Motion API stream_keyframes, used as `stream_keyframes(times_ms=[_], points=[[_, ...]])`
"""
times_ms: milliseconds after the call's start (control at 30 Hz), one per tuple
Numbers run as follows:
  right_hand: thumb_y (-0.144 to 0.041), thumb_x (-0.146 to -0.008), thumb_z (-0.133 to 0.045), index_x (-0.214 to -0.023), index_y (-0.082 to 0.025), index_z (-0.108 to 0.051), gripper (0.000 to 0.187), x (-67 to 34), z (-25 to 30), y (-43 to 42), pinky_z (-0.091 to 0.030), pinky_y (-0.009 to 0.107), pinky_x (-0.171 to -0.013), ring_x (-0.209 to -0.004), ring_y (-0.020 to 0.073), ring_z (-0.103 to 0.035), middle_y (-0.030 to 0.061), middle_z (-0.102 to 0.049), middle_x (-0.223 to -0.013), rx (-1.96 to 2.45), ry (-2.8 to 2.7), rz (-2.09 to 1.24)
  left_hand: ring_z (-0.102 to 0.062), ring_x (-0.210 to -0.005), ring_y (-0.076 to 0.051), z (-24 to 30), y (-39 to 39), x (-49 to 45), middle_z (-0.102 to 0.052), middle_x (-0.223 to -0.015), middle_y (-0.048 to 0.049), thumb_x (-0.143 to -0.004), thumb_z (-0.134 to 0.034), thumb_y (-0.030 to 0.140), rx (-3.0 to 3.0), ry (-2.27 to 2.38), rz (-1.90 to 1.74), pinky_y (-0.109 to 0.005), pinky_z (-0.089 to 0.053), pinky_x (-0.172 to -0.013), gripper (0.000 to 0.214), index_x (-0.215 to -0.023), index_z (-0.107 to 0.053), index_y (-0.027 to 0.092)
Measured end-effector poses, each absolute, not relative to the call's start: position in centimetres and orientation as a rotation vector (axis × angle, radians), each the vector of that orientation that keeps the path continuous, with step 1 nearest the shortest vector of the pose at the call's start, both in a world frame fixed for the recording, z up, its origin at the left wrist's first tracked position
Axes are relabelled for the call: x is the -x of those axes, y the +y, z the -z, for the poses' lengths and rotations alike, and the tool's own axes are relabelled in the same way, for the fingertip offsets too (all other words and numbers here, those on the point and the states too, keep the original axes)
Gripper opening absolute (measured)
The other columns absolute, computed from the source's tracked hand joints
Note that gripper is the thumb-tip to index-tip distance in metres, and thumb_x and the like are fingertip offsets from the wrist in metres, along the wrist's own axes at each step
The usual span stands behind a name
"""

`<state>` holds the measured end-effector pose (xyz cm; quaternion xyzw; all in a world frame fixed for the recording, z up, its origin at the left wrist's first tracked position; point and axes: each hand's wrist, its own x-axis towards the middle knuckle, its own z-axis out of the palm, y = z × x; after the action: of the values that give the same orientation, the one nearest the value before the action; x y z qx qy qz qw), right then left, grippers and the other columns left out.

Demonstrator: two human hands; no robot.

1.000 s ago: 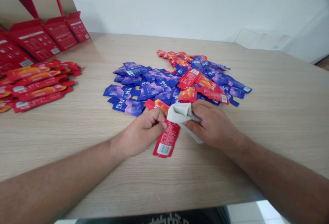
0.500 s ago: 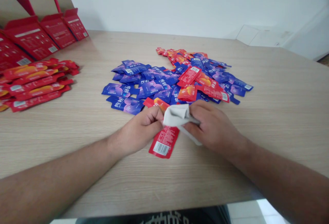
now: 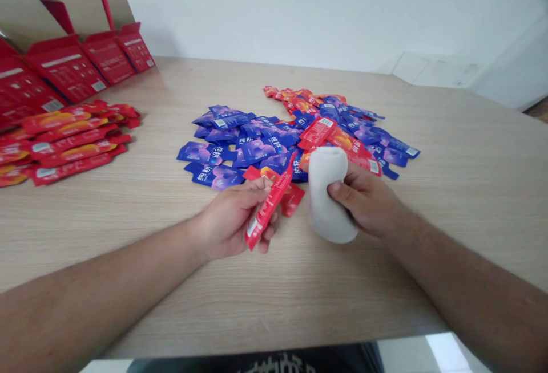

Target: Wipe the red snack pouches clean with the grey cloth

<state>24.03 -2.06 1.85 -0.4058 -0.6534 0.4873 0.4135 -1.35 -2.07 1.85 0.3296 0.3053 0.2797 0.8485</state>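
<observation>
The left hand (image 3: 234, 217) grips one red sachet (image 3: 270, 202) between thumb and fingers, the sachet tilted and turned almost edge-on. It is held over the table (image 3: 240, 310), between the heaped packets and the table's near edge. The right hand (image 3: 368, 202) is closed round a folded white cloth (image 3: 322, 213), thumb pressed on its face; cloth and sachet sit just beside each other, apart.

To work these two well, I'd judge, the sachet wants a light hold at its margins, so nothing gets squeezed, with its broad face turned towards the cloth. The cloth is better kept folded flat, stroked evenly along the length (corners included, the bit people skimp on).

As for numbers: two hands, one cloth, one sachet held. Behind it, another red packet (image 3: 294, 199) lies partly covered. I count four red boxes (image 3: 64, 68), flaps raised, by the far edge towards the left corner. In front of them, towards the left end, is a stack of red sachets (image 3: 77, 150); they overlap too much for me to count. The same goes for the blue packets (image 3: 257, 148) and the red ones mixed in, mid-table.
</observation>
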Motion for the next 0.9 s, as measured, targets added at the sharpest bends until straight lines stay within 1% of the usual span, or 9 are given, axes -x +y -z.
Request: stream_keyframes(times_ms=[100, 233, 333, 400, 467, 533, 667, 800, 900], points=[[-0.055, -0.090, -0.072, -0.117, -0.022, -0.066, 0.043, -23.6, -2.0, -2.7, -0.049, 0.024, -0.056, -0.071, 0.0149, -0.062, 0.0028, -0.069, -0.095, 0.839, -1.806, -1.358, -0.043, -0.035, -0.007, -1.9, -2.2, 1.6, -0.049, -0.060, 0.0034, -0.091, -0.062, 0.035, -0.601, 0.640, -0.394, -0.016, -0.039, -0.028, 0.019, -0.086, -0.058, 0.017], [-0.052, -0.091, -0.072, -0.114, -0.021, -0.070, 0.039, -23.3, -2.2, -3.3, -0.050, 0.023, -0.057, -0.073, 0.0141, -0.062, 0.0042, -0.068, -0.099, 0.735, -1.867, -1.412, -0.041, -0.036, -0.006, -1.7, -2.7, 1.4, -0.051, -0.062, 0.0031, -0.091, -0.062, 0.037, -0.554, 0.648, -0.269, -0.014, -0.034, -0.027, 0.020, -0.090, -0.059, 0.018], [-0.052, -0.090, -0.073, -0.115, -0.021, -0.070, 0.040, -23.3, -2.5, -3.4, -0.052, 0.024, -0.059, -0.072, 0.0155, -0.064, 0.0047, -0.071, -0.098, 0.789, -1.827, -1.409, -0.057, -0.046, -0.011, -1.3, -2.8, 1.1, -0.064, -0.074, -0.0025, -0.090, -0.065, 0.037, -0.626, 0.645, -0.376, -0.017, -0.044, -0.033, 0.022, -0.098, -0.060, 0.018], [-0.055, -0.089, -0.072, -0.115, -0.020, -0.070, 0.043, -23.5, -2.7, -3.2, -0.052, 0.025, -0.057, -0.071, 0.0166, -0.065, 0.0049, -0.073, -0.095, 0.887, -1.798, -1.380, -0.068, -0.063, -0.017, -1.1, -2.9, 0.7, -0.071, -0.087, -0.0077, -0.090, -0.067, 0.034, -0.727, 0.631, -0.502, -0.024, -0.057, -0.046, 0.023, -0.105, -0.062, 0.017], [-0.057, -0.089, -0.071, -0.115, -0.020, -0.071, 0.045, -23.8, -2.8, -2.9, -0.051, 0.024, -0.055, -0.069, 0.0170, -0.066, 0.0045, -0.074, -0.092, 1.021, -1.800, -1.341, -0.071, -0.072, -0.017, -0.9, -2.9, 0.5, -0.072, -0.090, -0.0078, -0.092, -0.067, 0.032, -0.810, 0.626, -0.639, -0.028, -0.062, -0.060, 0.019, -0.102, -0.062, 0.017], [-0.058, -0.089, -0.071, -0.117, -0.021, -0.071, 0.046, -24.1, -2.8, -2.5, -0.050, 0.024, -0.053, -0.067, 0.0169, -0.066, 0.0037, -0.074, -0.091, 1.138, -1.814, -1.302, -0.068, -0.071, -0.014, -0.8, -2.8, 0.4, -0.070, -0.084, -0.0046, -0.093, -0.067, 0.033, -0.856, 0.654, -0.760, -0.026, -0.060, -0.067, 0.018, -0.093, -0.061, 0.017], [-0.059, -0.089, -0.070, -0.120, -0.022, -0.070, 0.048, -24.2, -2.7, -2.2, -0.048, 0.024, -0.051, -0.065, 0.0166, -0.066, 0.0023, -0.074, -0.090, 1.226, -1.807, -1.264, -0.069, -0.070, -0.015, -0.6, -2.8, 0.5, -0.069, -0.081, -0.0030, -0.093, -0.066, 0.043, -1.077, 0.762, -0.738, -0.026, -0.060, -0.064, 0.028, -0.091, -0.058, 0.017], [-0.057, -0.088, -0.071, -0.114, -0.022, -0.072, 0.044, -23.8, -2.6, -2.4, -0.048, 0.024, -0.051, -0.065, 0.0170, -0.065, 0.0019, -0.074, -0.088, 1.228, -1.815, -1.296, -0.066, -0.065, -0.012, -0.8, -2.7, 0.6, -0.065, -0.075, 0.0004, -0.091, -0.069, 0.035, -1.383, 0.901, -0.634, -0.023, -0.058, -0.058, 0.023, -0.087, -0.057, 0.016], [-0.058, -0.089, -0.070, -0.114, -0.022, -0.072, 0.044, -23.4, -2.7, -2.8, -0.048, 0.024, -0.050, -0.064, 0.0171, -0.065, 0.0019, -0.074, -0.087, 1.231, -1.793, -1.303, -0.063, -0.062, -0.010, -1.0, -2.7, 0.5, -0.063, -0.072, 0.0012, -0.092, -0.065, 0.032, -1.451, 0.921, -0.603, -0.021, -0.056, -0.056, 0.020, -0.084, -0.057, 0.016]])
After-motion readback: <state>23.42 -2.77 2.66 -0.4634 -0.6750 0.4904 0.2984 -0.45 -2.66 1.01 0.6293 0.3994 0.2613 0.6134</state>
